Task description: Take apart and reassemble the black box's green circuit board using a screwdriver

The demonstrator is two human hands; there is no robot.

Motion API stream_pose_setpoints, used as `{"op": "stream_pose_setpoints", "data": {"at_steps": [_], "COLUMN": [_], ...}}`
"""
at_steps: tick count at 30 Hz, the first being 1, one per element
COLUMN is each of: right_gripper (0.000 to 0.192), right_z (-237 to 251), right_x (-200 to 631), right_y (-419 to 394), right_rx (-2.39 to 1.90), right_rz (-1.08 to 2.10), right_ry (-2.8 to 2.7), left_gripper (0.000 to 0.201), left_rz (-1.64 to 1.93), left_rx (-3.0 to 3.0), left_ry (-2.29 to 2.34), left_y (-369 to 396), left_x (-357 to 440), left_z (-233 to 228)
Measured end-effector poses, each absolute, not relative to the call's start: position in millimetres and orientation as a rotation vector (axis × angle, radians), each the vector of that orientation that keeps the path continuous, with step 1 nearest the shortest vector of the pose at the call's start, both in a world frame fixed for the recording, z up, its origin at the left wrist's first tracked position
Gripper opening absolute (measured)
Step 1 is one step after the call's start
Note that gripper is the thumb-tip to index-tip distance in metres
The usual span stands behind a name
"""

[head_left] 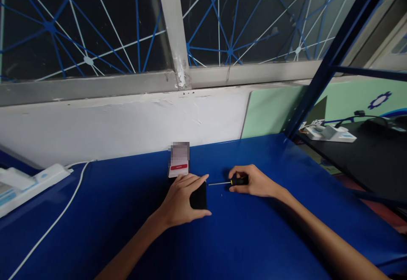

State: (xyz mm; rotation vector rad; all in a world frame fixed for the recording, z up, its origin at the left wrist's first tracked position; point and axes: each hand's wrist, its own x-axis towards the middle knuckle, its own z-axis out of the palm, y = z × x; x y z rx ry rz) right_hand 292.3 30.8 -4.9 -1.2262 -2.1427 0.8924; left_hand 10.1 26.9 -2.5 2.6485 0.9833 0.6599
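Observation:
My left hand (178,201) is closed around a black flat-sided block (199,198) on the blue tabletop, thumb along its near edge and fingers along the far edge. Its kind cannot be made out, since the hand covers much of it. In my right hand (254,180) is a screwdriver (239,181) with a black and yellow handle. Its thin shaft points left, and the tip is close to the block's right side. A tiny bright speck (221,195), perhaps a screw, lies on the table just below the shaft.
A phone (179,167) with a lit screen stands just beyond my left hand. At the left lies a white power strip (34,187) with a white cable (60,216). Another power strip (332,133) sits on a black table (375,157) at right, past a blue post (318,76).

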Motion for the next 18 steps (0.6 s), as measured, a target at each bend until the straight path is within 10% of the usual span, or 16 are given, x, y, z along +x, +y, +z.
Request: {"op": "stream_pose_setpoints", "data": {"at_steps": [18], "right_gripper": [0.03], "right_z": [-9.9], "right_x": [294.2], "right_y": [33.5], "right_rx": [-1.269], "right_rz": [0.877], "right_ry": [-2.2], "left_gripper": [0.092], "left_rz": [0.624], "left_rx": [2.68], "left_ry": [0.999], "left_y": [22.2], "left_x": [11.7], "left_z": [0.1]}}
